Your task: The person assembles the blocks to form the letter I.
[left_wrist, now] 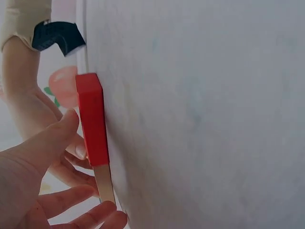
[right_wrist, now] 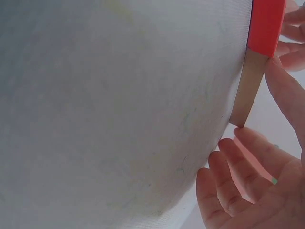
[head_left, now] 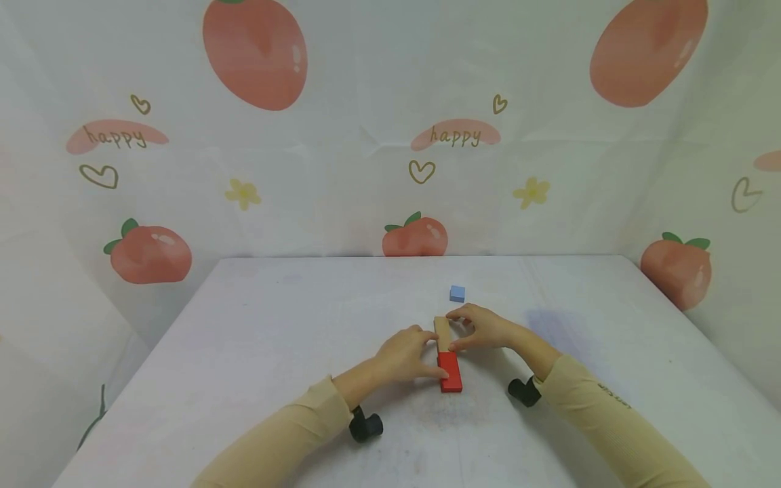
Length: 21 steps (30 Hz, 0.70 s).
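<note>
A red rectangular block [head_left: 451, 373] and a plain wooden block [head_left: 443, 333] lie end to end in one line on the white table, the wooden one farther away. My left hand [head_left: 404, 354] is along their left side, its thumb at the red block and its forefinger near the wooden block's edge; the fingers look loosely extended in the left wrist view. From the right, my right hand [head_left: 485, 328] spans the wooden block [right_wrist: 250, 88]. Its thumb touches near the joint with the red block [right_wrist: 266, 26], and its forefinger meets the far end.
A small blue block [head_left: 457, 293] stands just beyond the right hand. Black wrist cameras [head_left: 366, 425] hang under both sleeves. Behind the white table [head_left: 274, 318] hangs a curtain [head_left: 342, 203] printed with fruit and flowers.
</note>
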### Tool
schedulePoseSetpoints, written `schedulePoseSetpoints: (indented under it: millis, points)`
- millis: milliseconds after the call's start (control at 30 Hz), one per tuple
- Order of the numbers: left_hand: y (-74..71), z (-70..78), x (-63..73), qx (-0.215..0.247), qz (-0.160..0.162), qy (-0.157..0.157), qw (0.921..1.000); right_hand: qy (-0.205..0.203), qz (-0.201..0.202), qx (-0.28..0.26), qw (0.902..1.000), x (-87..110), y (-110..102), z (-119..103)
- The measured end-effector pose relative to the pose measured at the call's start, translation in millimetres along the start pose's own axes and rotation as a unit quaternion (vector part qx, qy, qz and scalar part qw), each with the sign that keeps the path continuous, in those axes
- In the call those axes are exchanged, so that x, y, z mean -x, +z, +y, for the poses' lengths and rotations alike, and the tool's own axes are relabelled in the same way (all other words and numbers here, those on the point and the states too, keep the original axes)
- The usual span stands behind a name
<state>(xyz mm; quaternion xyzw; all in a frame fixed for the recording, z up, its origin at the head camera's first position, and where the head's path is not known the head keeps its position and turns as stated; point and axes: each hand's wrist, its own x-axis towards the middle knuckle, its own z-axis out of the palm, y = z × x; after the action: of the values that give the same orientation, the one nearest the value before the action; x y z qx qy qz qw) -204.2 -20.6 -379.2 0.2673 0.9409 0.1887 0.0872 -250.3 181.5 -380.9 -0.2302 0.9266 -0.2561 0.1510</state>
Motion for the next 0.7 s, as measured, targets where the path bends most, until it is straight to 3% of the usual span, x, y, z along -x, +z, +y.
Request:
schedulePoseSetpoints:
  millis: [167,467,700]
  points:
    - [-1.6,-1.8,-3.9,-0.012,-0.007,0.000,0.9999,-0.020,0.004,0.004,0.9998,-0.1,0.0,1.2]
    - [-0.5,-4.2,-8.3,-0.025,-0.007,0.006,0.9996,-0.015,0.002,-0.001,0.9999,0.3,-0.7,0.7]
    - [-1.1,-3.1,-9.7,-0.019,-0.014,-0.009,0.9997,-0.013,0.002,-0.003,0.9999,1.7,-2.0,0.0]
